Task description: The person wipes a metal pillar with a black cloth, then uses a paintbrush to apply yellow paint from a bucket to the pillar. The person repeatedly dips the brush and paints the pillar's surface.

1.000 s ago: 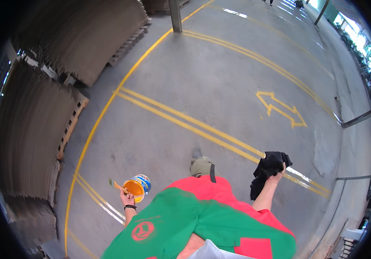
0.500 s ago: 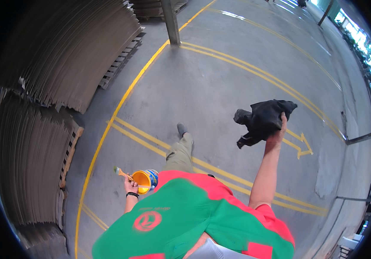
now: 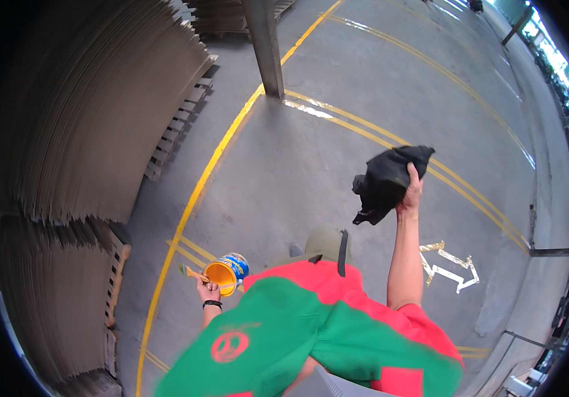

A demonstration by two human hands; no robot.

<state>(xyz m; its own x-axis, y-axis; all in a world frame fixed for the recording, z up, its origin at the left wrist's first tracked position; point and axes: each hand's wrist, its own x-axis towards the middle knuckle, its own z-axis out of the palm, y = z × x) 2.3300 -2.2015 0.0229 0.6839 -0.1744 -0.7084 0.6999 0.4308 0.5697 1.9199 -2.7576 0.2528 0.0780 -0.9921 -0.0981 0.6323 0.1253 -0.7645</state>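
Observation:
At the lower left, my left hand point(image 3: 209, 290) is closed on a paintbrush point(image 3: 196, 274) with an orange handle and greenish bristles. The same fingers are at the rim of a small bucket point(image 3: 237, 266), yellow inside and blue and white outside, which hangs tilted so that its mouth faces left. My right hand point(image 3: 411, 192) is stretched far out in front and grips a crumpled black bundle point(image 3: 390, 178). Whether the bundle is cloth or a plastic bag I cannot tell. My right thumb shows on its near side; the other fingers are mostly hidden behind it.
Tall stacks of brown cardboard sheets point(image 3: 92, 112) stand on wooden pallets point(image 3: 177, 126) along the left. Ahead rises a grey column point(image 3: 264, 53) beside a yellow floor line point(image 3: 211, 165). An arrow outline point(image 3: 453, 272) marks the floor at right, near a low rail point(image 3: 554, 252).
I have stepped forward: the column and the pallets have come nearer, and the floor lines have slid back. The black bundle has shifted slightly left in my right hand. Both grips are unchanged.

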